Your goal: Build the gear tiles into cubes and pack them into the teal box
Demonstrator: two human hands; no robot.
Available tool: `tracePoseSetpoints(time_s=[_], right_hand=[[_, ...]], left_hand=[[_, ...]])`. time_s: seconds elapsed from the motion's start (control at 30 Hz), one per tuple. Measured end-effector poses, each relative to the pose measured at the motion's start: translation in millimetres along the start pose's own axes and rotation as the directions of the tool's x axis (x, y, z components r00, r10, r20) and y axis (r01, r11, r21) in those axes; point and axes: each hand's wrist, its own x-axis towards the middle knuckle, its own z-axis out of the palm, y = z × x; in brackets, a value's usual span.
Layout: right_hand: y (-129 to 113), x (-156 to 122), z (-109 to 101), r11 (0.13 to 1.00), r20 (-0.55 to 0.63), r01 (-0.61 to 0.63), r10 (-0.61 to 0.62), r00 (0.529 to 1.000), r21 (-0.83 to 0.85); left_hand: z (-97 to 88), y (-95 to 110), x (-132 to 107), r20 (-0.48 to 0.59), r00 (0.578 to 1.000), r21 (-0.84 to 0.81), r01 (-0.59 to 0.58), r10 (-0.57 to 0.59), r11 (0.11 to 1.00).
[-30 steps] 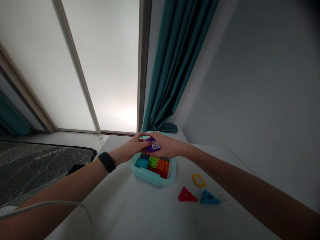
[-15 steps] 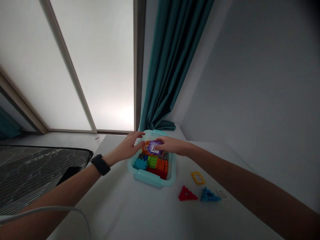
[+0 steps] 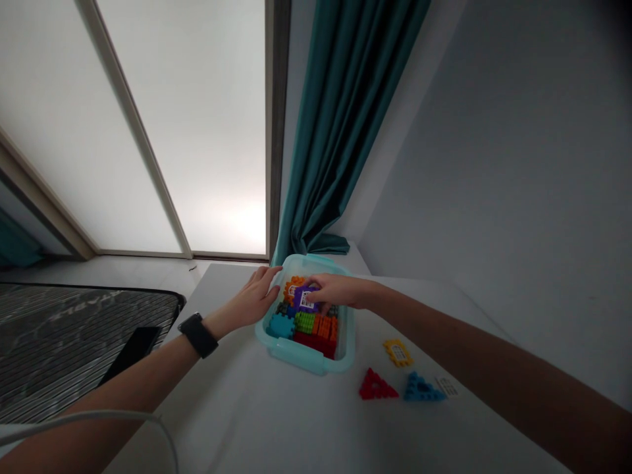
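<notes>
A light-teal plastic box [image 3: 297, 356] holds interlocking toy blocks. Inside it my right hand [image 3: 330, 289] pinches a purple window block [image 3: 303, 299] between thumb and fingers. Beside that lies an orange window block [image 3: 293, 287]. Nearer to me in the box are a light-blue block [image 3: 282, 325], green blocks [image 3: 306, 322], orange blocks [image 3: 326, 326] and a red piece [image 3: 316, 343]. My left hand [image 3: 254, 299], a black watch on its wrist, is at the box's left rim, fingers and thumb apart; nothing shows in it.
On the white table [image 3: 276, 421], right of the box, lie a yellow window block [image 3: 397, 353], a red triangle block [image 3: 376, 385], a blue triangle block [image 3: 422, 387] and a white window piece [image 3: 447, 386]. A white cable [image 3: 113, 415] crosses my left forearm. A teal curtain [image 3: 340, 131] hangs behind.
My left hand has drawn slightly back, its thumb moving off the orange block towards the rim. The purple block sits a little lower in view, still in my right hand. The view has shifted slightly.
</notes>
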Motion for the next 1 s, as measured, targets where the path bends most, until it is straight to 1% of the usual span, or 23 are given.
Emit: tracePoseSetpoints(time_s=[0.13, 0.27, 0.37, 0.47, 0.6, 0.67, 0.73, 0.77, 0.8, 0.83, 0.87, 0.9, 0.93, 0.97, 1.0], right_hand=[[-1.7, -6.1, 0.0, 0.996, 0.081, -0.062, 0.067, 0.994, -0.066], [-2.0, -3.8, 2.9, 0.990, 0.170, -0.041, 0.064, 0.983, -0.133], [-3.6, -0.9, 0.8, 0.990, 0.224, -0.024, 0.056, 0.973, -0.141], [-7.9, 1.1, -1.6, 0.981, 0.257, -0.013, 0.064, 0.964, -0.194], [-13.8, 4.1, 1.2, 0.956, 0.271, -0.064, 0.145, 0.952, -0.287], [-14.7, 6.3, 4.4, 0.945, 0.275, -0.090, 0.181, 0.944, -0.314], [-14.2, 8.2, 7.4, 0.941, 0.273, -0.086, 0.181, 0.945, -0.327], [-13.5, 8.8, 8.6, 0.941, 0.267, -0.072, 0.166, 0.949, -0.331], [-12.7, 9.1, 9.4, 0.941, 0.258, -0.054, 0.146, 0.955, -0.333], [-11.9, 9.0, 10.0, 0.943, 0.250, -0.034, 0.122, 0.960, -0.330], [-11.1, 8.5, 10.3, 0.947, 0.245, -0.018, 0.101, 0.964, -0.321], [-10.5, 7.7, 10.4, 0.952, 0.243, -0.010, 0.088, 0.966, -0.305], [-10.2, 6.7, 10.5, 0.957, 0.243, -0.012, 0.085, 0.966, -0.289], [-10.1, 5.6, 10.6, 0.961, 0.245, -0.018, 0.089, 0.965, -0.277], [-10.3, 4.5, 10.9, 0.960, 0.245, -0.024, 0.095, 0.965, -0.278]], left_hand=[[0.8, 3.4, 1.7, 0.006, 1.000, 0.028, -0.004, 0.004, 1.000], [1.6, 10.8, -0.7, 0.030, 0.997, 0.033, 0.064, -0.065, 0.997], [2.8, 15.9, -7.4, -0.011, 0.996, 0.035, 0.094, -0.093, 0.995], [5.3, 17.8, -15.7, -0.064, 0.992, 0.045, 0.115, -0.112, 0.992], [8.0, 18.3, -22.2, -0.096, 0.985, 0.060, 0.148, -0.142, 0.987], [6.3, 19.9, -22.8, -0.119, 0.983, 0.107, 0.151, -0.138, 0.983], [1.0, 23.6, -22.4, -0.141, 0.986, 0.204, 0.120, -0.092, 0.972], [-2.8, 26.2, -22.1, -0.125, 0.991, 0.251, 0.077, -0.047, 0.965], [-7.0, 29.2, -21.6, -0.079, 0.997, 0.286, 0.016, 0.007, 0.958], [-11.3, 32.5, -21.2, 0.000, 0.998, 0.293, -0.065, 0.068, 0.954], [-15.4, 35.6, -20.8, 0.107, 0.987, 0.275, -0.146, 0.120, 0.950], [-18.9, 38.5, -20.2, 0.210, 0.965, 0.249, -0.207, 0.156, 0.946], [-21.6, 40.9, -19.6, 0.290, 0.942, 0.225, -0.241, 0.171, 0.944], [-23.3, 42.5, -18.9, 0.347, 0.922, 0.209, -0.254, 0.171, 0.944], [-24.2, 43.4, -18.0, 0.376, 0.912, 0.201, -0.250, 0.161, 0.947]])
